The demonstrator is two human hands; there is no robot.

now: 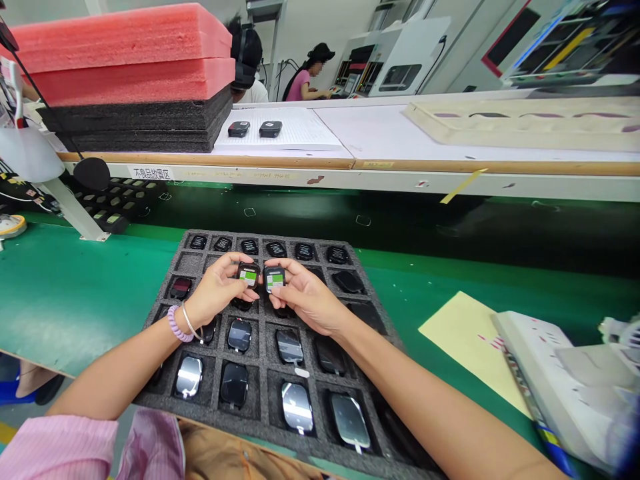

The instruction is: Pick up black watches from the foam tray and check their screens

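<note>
My left hand (220,285) pinches a small dark square watch case (249,275) whose face shows green and white. A matching watch case (275,278), also green and white on its face, is between the fingers of my right hand (307,297). The two cases are held side by side, close together, above a grey foam tray (263,347). Square pockets in the tray hold several dark watch cases, such as this one (338,255) in the back row. Nearer me lie glossy pieces with pull tabs, among them a mirror-like piece (297,405). My forearms hide part of the tray.
Red foam blocks (125,40) and black foam sheets (140,127) are stacked on the shelf (390,143), beside two dark cases on paper. At right are yellow paper (470,340) and a white device (565,380). Two people sit beyond the shelf.
</note>
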